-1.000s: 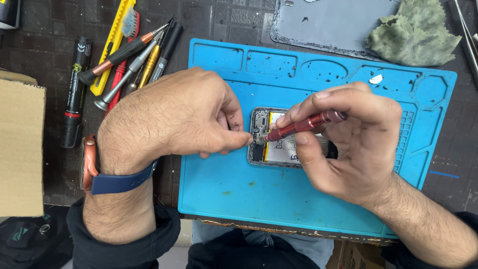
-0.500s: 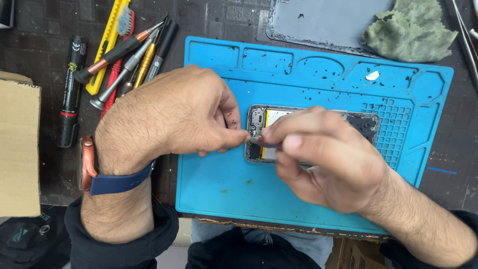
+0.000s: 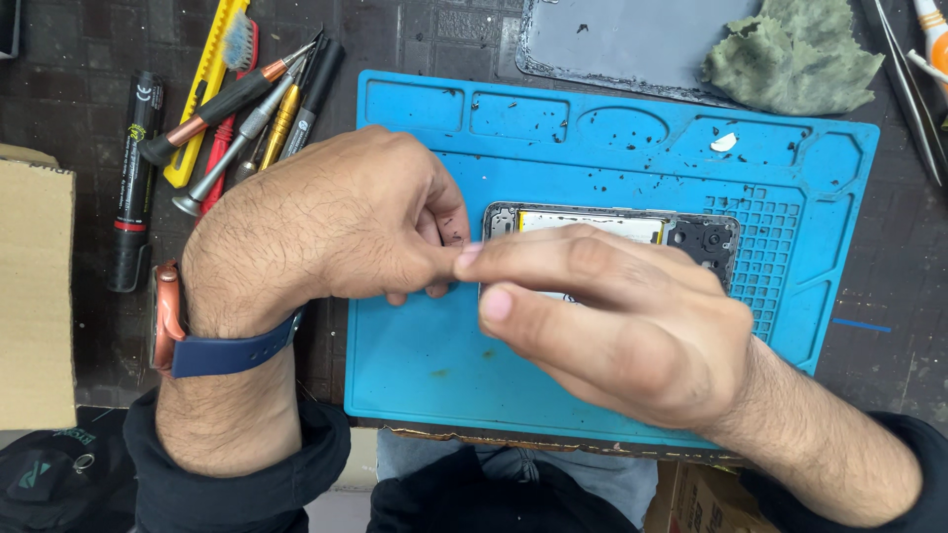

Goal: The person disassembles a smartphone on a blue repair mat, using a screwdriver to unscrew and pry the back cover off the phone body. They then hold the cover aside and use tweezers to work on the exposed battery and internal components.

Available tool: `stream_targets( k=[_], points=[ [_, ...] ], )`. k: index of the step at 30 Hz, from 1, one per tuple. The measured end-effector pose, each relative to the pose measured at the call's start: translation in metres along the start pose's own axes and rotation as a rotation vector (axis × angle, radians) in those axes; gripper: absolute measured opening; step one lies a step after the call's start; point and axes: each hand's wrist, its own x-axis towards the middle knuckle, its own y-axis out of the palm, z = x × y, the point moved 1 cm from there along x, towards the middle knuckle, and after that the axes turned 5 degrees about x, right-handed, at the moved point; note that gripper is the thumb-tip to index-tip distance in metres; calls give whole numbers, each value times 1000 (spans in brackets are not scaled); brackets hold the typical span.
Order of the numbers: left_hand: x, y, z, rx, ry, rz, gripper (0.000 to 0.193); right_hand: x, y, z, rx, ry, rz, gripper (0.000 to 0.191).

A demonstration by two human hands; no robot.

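Observation:
An opened phone (image 3: 691,235) with its back off lies on a blue repair mat (image 3: 592,148); its yellow-edged battery and camera corner show. My left hand (image 3: 336,227), with a watch on the wrist, is curled with its fingertips pinched at the phone's left end. My right hand (image 3: 632,316) lies over most of the phone. Its index finger and thumb stretch left and meet the left hand's fingertips. No tool shows in the right hand, and whatever sits between the fingertips is hidden.
A grey phone back cover (image 3: 622,39) and a green cloth (image 3: 790,54) lie behind the mat. Screwdrivers, a brush and a yellow cutter (image 3: 247,109) sit at the back left beside a black cylinder (image 3: 133,178). A cardboard box (image 3: 35,286) stands at the left, tweezers (image 3: 913,89) at the right.
The red-handled screwdriver that my right hand held over the phone is out of sight. The right hand has turned flat and slid left over the phone. The left hand has stayed put.

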Motion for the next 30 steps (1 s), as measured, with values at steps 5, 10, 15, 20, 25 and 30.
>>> stream_targets(
  k=[5, 10, 15, 20, 25, 30],
  points=[
    [-1, -1, -2, -12, -54, 34, 12, -2, 5, -1, 61, 14, -16, 40],
    [-2, -1, -3, 19, -10, 8, 17, -1, -2, 0, 32, -43, 50, 36],
    [-2, 0, -2, 2, -13, -11, 21, -1, 1, -1, 31, -145, 45, 34],
    [-1, 0, -1, 23, -17, -20, 21, -2, 1, 3, 73, -92, 68, 37],
    [1, 2, 1, -21, -19, -6, 18, -3, 0, 0, 49, -23, 68, 41],
    [2, 3, 3, -24, -12, -14, 11, -5, 8, -1, 83, 32, -33, 39]
  ],
)
